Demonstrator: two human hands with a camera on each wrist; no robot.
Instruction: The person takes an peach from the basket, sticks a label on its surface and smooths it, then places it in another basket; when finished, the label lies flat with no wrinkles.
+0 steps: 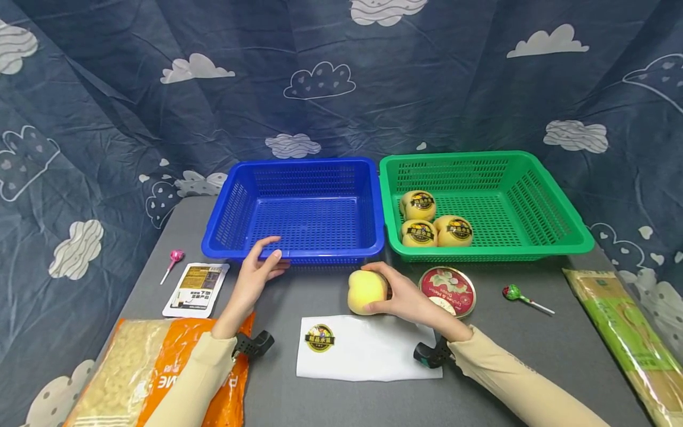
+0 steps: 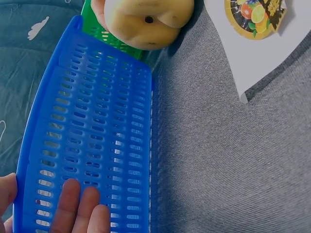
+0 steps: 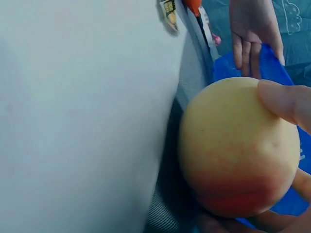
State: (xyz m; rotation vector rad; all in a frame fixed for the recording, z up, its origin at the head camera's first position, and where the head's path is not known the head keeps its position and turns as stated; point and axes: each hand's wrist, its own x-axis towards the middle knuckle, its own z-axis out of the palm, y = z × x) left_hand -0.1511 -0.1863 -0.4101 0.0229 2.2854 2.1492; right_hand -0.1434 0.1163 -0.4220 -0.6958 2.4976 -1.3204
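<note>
A yellow peach (image 1: 367, 292) with a red blush (image 3: 238, 189) is gripped in my right hand (image 1: 401, 296), thumb on the near side and fingers round the far side. It is just beyond a white sheet (image 1: 373, 350) that bears a round black-and-gold fruit sticker (image 1: 319, 338). My left hand (image 1: 255, 270) is at the front rim of the blue basket (image 1: 293, 260). Several of its fingers (image 2: 70, 206) lie loosely extended along the outside of the slotted wall, with another digit beyond the rim. Three stickered peaches (image 1: 455, 230) sit in the green basket (image 1: 491, 252).
Right of the peach lies a round red tin (image 1: 450, 287), with a green lollipop (image 1: 513, 292) farther right. A long green packet (image 1: 629, 332) lines the right edge. At left are a pink lollipop (image 1: 176, 255), a white pouch (image 1: 196, 290) and a large orange bag (image 1: 176, 344) beneath my left forearm.
</note>
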